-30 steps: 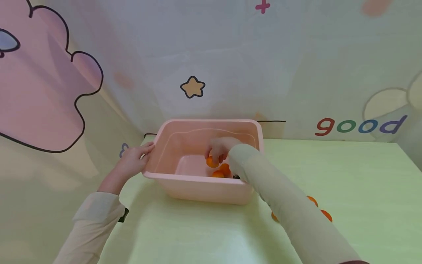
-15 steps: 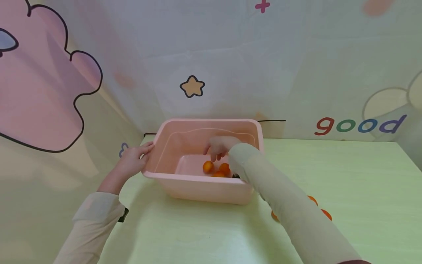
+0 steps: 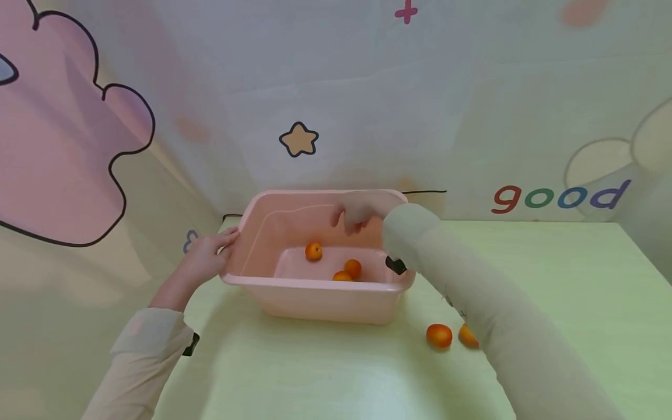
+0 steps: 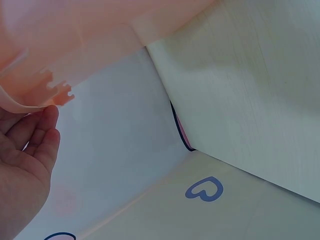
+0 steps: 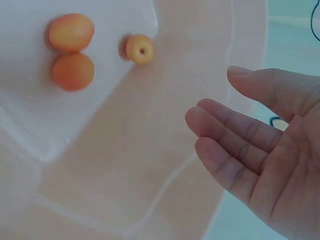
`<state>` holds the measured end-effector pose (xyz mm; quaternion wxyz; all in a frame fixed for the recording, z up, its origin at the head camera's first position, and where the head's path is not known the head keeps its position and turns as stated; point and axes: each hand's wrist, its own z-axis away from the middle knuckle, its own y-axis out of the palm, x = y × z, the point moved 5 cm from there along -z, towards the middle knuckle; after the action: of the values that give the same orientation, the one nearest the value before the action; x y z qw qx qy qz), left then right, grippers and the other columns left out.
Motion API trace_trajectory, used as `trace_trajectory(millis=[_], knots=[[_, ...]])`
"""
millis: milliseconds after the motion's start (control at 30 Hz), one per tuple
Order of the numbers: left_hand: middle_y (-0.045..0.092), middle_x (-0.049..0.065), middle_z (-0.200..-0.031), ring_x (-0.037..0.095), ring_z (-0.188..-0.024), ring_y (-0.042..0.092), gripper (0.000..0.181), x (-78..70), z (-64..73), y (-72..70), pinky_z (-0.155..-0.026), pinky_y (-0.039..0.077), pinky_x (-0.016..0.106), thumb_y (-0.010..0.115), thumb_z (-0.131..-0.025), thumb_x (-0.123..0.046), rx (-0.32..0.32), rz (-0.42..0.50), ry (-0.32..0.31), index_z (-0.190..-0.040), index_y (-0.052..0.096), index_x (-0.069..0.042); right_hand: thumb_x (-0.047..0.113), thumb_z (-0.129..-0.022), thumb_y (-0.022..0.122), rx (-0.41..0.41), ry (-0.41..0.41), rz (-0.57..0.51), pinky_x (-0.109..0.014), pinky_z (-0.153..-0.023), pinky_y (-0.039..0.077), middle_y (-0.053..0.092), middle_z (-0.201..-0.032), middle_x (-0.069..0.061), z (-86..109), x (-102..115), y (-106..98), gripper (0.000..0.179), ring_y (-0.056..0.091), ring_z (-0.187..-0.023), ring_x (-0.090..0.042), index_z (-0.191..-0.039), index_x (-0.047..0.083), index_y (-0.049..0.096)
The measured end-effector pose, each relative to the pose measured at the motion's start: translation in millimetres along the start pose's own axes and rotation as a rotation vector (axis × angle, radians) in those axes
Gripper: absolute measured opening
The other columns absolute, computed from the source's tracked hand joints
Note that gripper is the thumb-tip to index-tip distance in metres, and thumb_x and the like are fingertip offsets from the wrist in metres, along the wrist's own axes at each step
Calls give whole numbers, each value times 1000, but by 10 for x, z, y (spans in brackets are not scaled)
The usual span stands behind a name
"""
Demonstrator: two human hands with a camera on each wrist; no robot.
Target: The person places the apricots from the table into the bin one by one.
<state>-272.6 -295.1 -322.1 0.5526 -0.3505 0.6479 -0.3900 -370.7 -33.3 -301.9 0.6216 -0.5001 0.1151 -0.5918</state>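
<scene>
A pink plastic basin (image 3: pixel 325 300) stands on the light green table. My left hand (image 3: pixel 207 256) grips its left rim; in the left wrist view, the fingers (image 4: pixel 46 145) lie right at the rim's edge. Over the basin's back right part, my right hand (image 3: pixel 362 211) hangs with fingers loosely bent and nothing in them. The right wrist view shows its thumb and fingertips apart. Below it, inside the basin, lie a small orange fruit (image 3: pixel 313 251) by itself, and two others side by side, one round fruit (image 3: pixel 353 268) and one fruit (image 3: pixel 343 276) partly behind the front rim.
On the table, right of the basin, lie an orange-red fruit (image 3: pixel 438 336) and another fruit (image 3: pixel 468 336) partly hidden by the right sleeve (image 3: pixel 504 326). A printed cloth backdrop (image 3: pixel 367 116) rises behind the table and along its left side.
My right hand has let go of an orange fruit, which has rolled left and back across the basin floor. The hand has risen towards the back rim. My left hand stays on the rim.
</scene>
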Motion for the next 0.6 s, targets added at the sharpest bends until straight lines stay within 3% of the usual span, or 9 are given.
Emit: trace_trajectory(millis=[33, 233, 367, 467, 600], knots=[[40, 17, -137, 30, -76, 51, 41, 0, 0, 3, -50, 34, 26, 46, -89, -7, 2, 0, -1, -129, 44, 3, 8, -75, 68, -8, 6, 8, -25, -66, 51, 56, -102, -2, 39, -23, -30, 39, 57, -82, -22, -107, 27, 61], [38, 17, -138, 33, -93, 51, 41, 9, 6, 8, -53, 34, 27, 45, -90, -8, 13, -4, -7, -129, 43, 3, 9, -78, 63, -3, -42, 90, -22, -65, 49, 57, -99, -3, 249, -134, -152, 38, 55, -74, -19, -112, 27, 60], [38, 16, -139, 33, -96, 51, 41, 8, 9, 9, -53, 34, 26, 44, -90, -8, 23, -13, -14, -130, 42, 2, 12, -81, 62, 4, -102, 149, -26, -74, 50, 57, -107, -3, 374, -219, -192, 40, 56, -87, -19, -118, 25, 57], [38, 17, -138, 32, -85, 52, 41, -12, 13, 6, -52, 33, 27, 45, -90, -9, 22, -15, -14, -130, 43, 2, 12, -81, 61, -20, -151, 180, -31, -82, 49, 56, -113, -4, 494, -286, -210, 41, 54, -98, -21, -121, 23, 55], [38, 17, -138, 26, -67, 47, 41, -43, 14, -3, -50, 33, 27, 45, -90, -8, 17, -22, -17, -129, 43, 2, 10, -79, 58, -48, -228, 227, -35, -83, 47, 58, -111, -8, 696, -361, -223, 43, 53, -98, -23, -121, 17, 55]])
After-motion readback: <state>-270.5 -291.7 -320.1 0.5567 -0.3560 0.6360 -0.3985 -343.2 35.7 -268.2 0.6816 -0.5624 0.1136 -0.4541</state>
